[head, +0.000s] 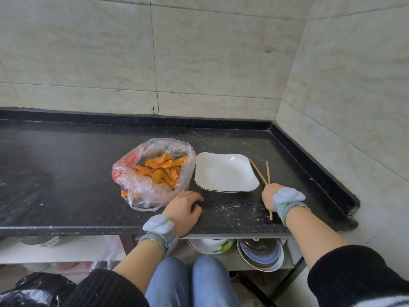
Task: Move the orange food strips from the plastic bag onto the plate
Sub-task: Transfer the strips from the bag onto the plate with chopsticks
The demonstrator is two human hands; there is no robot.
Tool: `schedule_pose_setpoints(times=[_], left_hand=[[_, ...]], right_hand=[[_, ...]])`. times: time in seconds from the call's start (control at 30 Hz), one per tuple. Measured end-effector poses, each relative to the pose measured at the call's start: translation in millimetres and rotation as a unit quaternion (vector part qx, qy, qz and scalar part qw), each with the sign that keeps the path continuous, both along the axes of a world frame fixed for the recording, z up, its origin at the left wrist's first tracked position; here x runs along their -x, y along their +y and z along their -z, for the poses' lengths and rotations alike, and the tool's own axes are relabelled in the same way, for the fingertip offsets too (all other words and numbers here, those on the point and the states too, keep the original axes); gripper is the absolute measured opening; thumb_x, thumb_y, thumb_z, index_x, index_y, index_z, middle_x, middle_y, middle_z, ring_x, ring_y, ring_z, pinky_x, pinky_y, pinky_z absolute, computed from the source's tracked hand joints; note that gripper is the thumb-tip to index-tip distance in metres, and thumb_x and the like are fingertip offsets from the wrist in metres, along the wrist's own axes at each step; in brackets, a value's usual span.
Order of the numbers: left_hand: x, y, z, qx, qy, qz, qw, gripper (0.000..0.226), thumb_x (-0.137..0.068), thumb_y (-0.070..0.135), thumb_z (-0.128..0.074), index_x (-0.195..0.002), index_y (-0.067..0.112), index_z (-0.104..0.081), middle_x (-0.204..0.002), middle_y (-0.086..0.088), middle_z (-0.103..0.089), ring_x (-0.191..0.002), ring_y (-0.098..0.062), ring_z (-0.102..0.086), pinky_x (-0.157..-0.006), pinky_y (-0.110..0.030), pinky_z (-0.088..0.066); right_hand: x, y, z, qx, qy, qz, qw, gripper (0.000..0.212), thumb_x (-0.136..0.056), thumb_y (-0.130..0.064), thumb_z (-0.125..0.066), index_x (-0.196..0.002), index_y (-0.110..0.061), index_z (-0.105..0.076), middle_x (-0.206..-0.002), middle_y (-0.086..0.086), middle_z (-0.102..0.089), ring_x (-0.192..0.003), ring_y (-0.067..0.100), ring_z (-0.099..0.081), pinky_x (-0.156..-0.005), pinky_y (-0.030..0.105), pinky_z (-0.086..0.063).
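Orange food strips [159, 171] all sat in the open plastic bag [152, 173] mid-tabletop [66, 173], plate [225, 172] beside it bare, so nothing was moved; right hand [271, 196] gripped chopsticks [263, 177], left hand [184, 209] rested loosely curled, empty, by the bag.

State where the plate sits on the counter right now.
In the head view the plate sits right of centre on the counter, beside the bag on its left, with the chopsticks on its right.
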State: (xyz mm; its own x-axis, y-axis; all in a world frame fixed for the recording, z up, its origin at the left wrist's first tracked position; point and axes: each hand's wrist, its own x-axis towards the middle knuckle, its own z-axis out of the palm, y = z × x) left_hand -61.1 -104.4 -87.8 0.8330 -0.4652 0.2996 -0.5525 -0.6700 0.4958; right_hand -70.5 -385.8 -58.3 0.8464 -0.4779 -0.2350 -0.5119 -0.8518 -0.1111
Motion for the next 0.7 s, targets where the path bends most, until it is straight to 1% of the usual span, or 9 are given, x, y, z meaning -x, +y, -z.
schedule_pose_setpoints(times=[0.07, 0.13, 0.23, 0.4, 0.47, 0.5, 0.53, 0.63, 0.7], left_hand=[[0, 0, 0, -0.003, 0.003, 0.000, 1.000, 0.030, -0.089, 0.015, -0.051, -0.114, 0.013, -0.066, -0.126, -0.001, -0.061, -0.118, -0.018, -0.050, -0.098, -0.022, -0.033], [0, 0, 0, -0.003, 0.006, 0.000, 1.000, 0.030, -0.088, 0.015, -0.051, -0.114, 0.014, -0.066, -0.125, 0.000, -0.061, -0.117, -0.018, -0.050, -0.097, -0.022, -0.033], [-1, 0, 0, 0.000, 0.009, -0.004, 1.000, 0.030, -0.088, 0.015, -0.051, -0.113, 0.014, -0.066, -0.125, 0.000, -0.062, -0.117, -0.017, -0.050, -0.096, -0.020, -0.033], [-1, -1, -1, 0.001, 0.015, -0.001, 1.000, 0.028, -0.088, 0.014, -0.052, -0.111, 0.015, -0.067, -0.123, 0.001, -0.062, -0.116, -0.016, -0.051, -0.097, -0.020, -0.033], [-1, -1, -2, 0.005, 0.028, -0.004, 1.000, 0.026, -0.087, 0.013, -0.053, -0.107, 0.016, -0.069, -0.123, 0.002, -0.062, -0.116, -0.015, -0.052, -0.098, -0.021, -0.032], [-2, -2, -5, 0.014, 0.039, -0.010, 0.999, 0.025, -0.086, 0.012, -0.054, -0.104, 0.017, -0.071, -0.121, 0.003, -0.063, -0.114, -0.014, -0.053, -0.097, -0.020, -0.033], [-1, -2, -8, 0.027, 0.055, -0.017, 0.998, 0.024, -0.085, 0.011, -0.055, -0.099, 0.018, -0.072, -0.118, 0.004, -0.065, -0.110, -0.013, -0.056, -0.096, -0.019, -0.035], [1, -3, -25, 0.074, 0.126, -0.030, 0.989, 0.021, -0.085, 0.013, -0.057, -0.091, 0.025, -0.073, -0.097, 0.008, -0.071, -0.086, -0.006, -0.063, -0.086, -0.019, -0.047], [1, -5, -40, 0.115, 0.159, -0.018, 0.980, 0.019, -0.087, 0.015, -0.057, -0.090, 0.025, -0.073, -0.088, 0.008, -0.073, -0.078, -0.004, -0.066, -0.080, -0.020, -0.051]], right_hand=[[-3, -1, 4, 0.028, 0.003, 0.006, 1.000, 0.024, -0.091, -0.008, -0.041, -0.092, -0.015, -0.065, -0.083, -0.001, -0.056, -0.077, 0.023, -0.055, -0.070, 0.029, -0.041], [-5, 0, 5, 0.023, 0.005, 0.019, 1.000, 0.023, -0.090, -0.008, -0.041, -0.078, -0.017, -0.057, -0.089, 0.001, -0.059, -0.072, 0.020, -0.049, -0.070, 0.028, -0.041], [-3, -4, -2, 0.023, -0.017, 0.034, 0.999, 0.024, -0.090, -0.010, -0.046, -0.105, -0.007, -0.064, -0.109, 0.011, -0.062, -0.095, 0.027, -0.061, -0.079, 0.032, -0.046], [-7, 1, -43, -0.050, -0.163, 0.120, 0.978, 0.034, -0.094, -0.009, -0.046, -0.124, 0.006, -0.043, -0.126, 0.025, -0.056, -0.116, 0.041, -0.056, -0.094, 0.044, -0.045], [-12, 11, -60, -0.101, -0.189, 0.113, 0.970, 0.028, -0.093, -0.009, -0.046, -0.118, 0.004, -0.042, -0.114, 0.026, -0.063, -0.095, 0.039, -0.066, -0.072, 0.040, -0.056], [-16, 17, -66, -0.123, -0.201, 0.089, 0.968, 0.023, -0.093, -0.008, -0.044, -0.113, 0.004, -0.044, -0.106, 0.026, -0.066, -0.078, 0.036, -0.067, -0.053, 0.034, -0.053], [-19, 24, -70, -0.133, -0.213, 0.061, 0.966, 0.022, -0.094, -0.009, -0.041, -0.111, 0.004, -0.046, -0.103, 0.026, -0.066, -0.071, 0.035, -0.065, -0.045, 0.029, -0.047], [-23, 50, -76, -0.153, -0.249, -0.019, 0.956, 0.031, -0.102, -0.021, -0.035, -0.112, 0.006, -0.048, -0.119, 0.026, -0.059, -0.104, 0.041, -0.058, -0.074, 0.036, -0.042], [-27, 66, -77, -0.184, -0.262, -0.069, 0.945, 0.031, -0.103, -0.025, -0.032, -0.104, 0.000, -0.049, -0.118, 0.024, -0.058, -0.107, 0.040, -0.055, -0.078, 0.036, -0.038]])
